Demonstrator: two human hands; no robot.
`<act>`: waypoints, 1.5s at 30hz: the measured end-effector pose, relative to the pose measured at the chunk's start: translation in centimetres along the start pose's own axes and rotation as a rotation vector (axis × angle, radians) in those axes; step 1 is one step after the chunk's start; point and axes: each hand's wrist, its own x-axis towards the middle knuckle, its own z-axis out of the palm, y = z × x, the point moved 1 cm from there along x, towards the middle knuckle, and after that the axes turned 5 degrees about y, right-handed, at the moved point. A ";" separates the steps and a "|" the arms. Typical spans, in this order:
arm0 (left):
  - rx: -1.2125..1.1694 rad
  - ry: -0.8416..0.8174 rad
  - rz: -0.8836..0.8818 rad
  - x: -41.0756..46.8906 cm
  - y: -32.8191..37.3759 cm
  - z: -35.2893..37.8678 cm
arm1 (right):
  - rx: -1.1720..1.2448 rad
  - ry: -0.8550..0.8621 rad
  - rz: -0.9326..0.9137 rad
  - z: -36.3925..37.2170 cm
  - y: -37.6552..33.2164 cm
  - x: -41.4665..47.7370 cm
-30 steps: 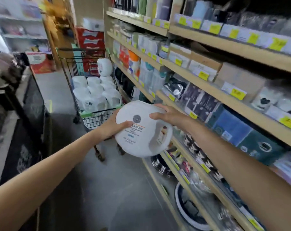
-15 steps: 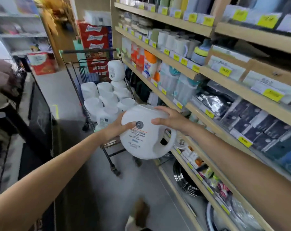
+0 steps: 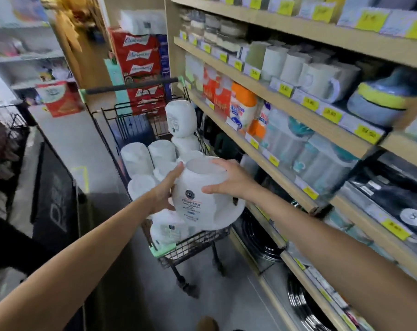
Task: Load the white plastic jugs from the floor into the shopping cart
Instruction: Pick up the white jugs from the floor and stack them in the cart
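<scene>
I hold a white plastic jug (image 3: 197, 204) with a printed label between both hands, above the near end of the black wire shopping cart (image 3: 197, 244). My left hand (image 3: 165, 193) presses its left side with fingers spread. My right hand (image 3: 229, 179) grips its top right, fingers curled over the edge. Several more white jugs (image 3: 137, 156) stand packed in the cart basket, and one jug (image 3: 180, 120) sits on top of the others at the far right.
Wooden shelves (image 3: 286, 108) with mugs, bottles and yellow price tags run close along the right of the cart. Red cartons (image 3: 140, 58) are stacked beyond the cart handle (image 3: 131, 88). A dark counter (image 3: 52, 201) lines the left of the grey aisle floor. My shoe (image 3: 207, 323) shows at the bottom.
I have stepped closer to the cart. The jug has moved forward and now hangs over the cart's near end, turned more upright with its label facing me.
</scene>
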 end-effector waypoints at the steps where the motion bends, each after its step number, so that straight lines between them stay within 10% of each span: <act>1: 0.013 0.000 -0.019 1.2 0.7 -0.9 | -0.057 0.003 -0.012 0.5 -0.6 1.7; 31: 0.206 0.049 0.143 41.3 16.9 -22.8 | -0.240 0.396 0.203 17.8 -10.0 42.4; 45: 0.309 0.128 0.270 45.0 18.5 -24.6 | -0.051 0.252 0.191 17.7 -10.6 48.1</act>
